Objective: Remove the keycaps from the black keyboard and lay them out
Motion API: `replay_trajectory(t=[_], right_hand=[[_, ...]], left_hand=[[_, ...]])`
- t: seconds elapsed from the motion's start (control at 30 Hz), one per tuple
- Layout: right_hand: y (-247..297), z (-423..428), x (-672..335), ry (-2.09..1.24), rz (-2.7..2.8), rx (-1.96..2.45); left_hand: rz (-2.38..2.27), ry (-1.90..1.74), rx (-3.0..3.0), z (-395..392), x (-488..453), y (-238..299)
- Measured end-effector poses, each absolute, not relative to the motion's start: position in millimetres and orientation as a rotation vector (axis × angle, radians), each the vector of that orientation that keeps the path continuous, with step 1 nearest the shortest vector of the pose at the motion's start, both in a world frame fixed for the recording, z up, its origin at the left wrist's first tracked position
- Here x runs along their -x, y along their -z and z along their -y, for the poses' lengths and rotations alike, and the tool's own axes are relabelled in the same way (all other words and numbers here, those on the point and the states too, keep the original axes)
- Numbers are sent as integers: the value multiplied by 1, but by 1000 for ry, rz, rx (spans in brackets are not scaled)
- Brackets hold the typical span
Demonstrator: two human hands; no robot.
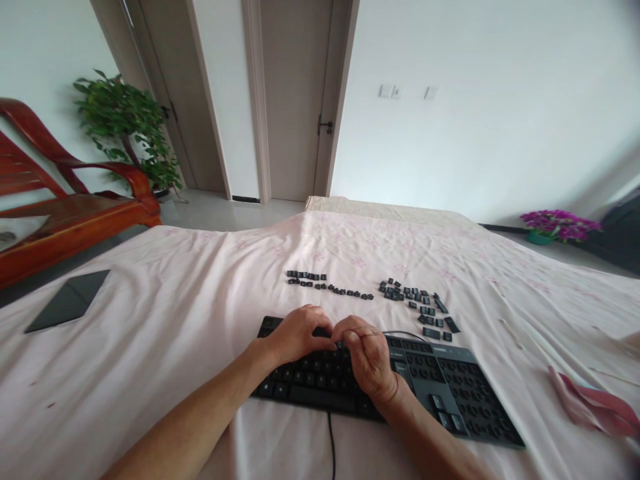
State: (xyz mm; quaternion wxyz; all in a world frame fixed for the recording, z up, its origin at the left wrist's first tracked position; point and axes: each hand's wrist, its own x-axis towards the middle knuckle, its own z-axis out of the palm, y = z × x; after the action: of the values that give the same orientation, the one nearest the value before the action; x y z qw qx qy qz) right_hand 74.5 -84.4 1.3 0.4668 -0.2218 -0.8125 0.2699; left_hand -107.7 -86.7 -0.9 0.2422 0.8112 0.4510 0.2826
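Observation:
A black keyboard lies on the cloth, tilted slightly down to the right. Its number pad and a block left of it show bare sockets without keycaps. My left hand rests over the upper left keys, its thumb and bent forefinger closing toward each other. Curled beside it, my right hand pinches over the upper middle keys. The fingertips of both hands nearly meet; whatever they pinch is hidden or too small to name. Behind the keyboard lie loose black keycaps, in two rows and in a cluster.
A pale pink flowered cloth covers the table. A dark tablet or phone lies at left, a pink cloth piece at right. A black cable runs toward me. A wooden chair and potted plants stand beyond the table.

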Motion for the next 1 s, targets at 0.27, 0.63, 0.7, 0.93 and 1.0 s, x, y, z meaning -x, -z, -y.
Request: replay_trajectory(t=[0.27, 0.63, 0.7, 0.93, 1.0], right_hand=[[-9, 90, -75, -321, 2206, 508], [1, 71, -75, -739, 1460, 912], [1, 70, -74, -782, 1413, 919], [0, 69, -75, -845, 1397, 926], [-1, 69, -76, -855, 1398, 928]], left_hand=[[-1397, -849, -1927, 89, 102, -1], [-1566, -1050, -1811, 22, 112, -7], [-1694, -980, -1895, 2, 111, -10], [-1957, -756, -2073, -42, 99, -5], [-2000, -715, -2096, -47, 98, -2]])
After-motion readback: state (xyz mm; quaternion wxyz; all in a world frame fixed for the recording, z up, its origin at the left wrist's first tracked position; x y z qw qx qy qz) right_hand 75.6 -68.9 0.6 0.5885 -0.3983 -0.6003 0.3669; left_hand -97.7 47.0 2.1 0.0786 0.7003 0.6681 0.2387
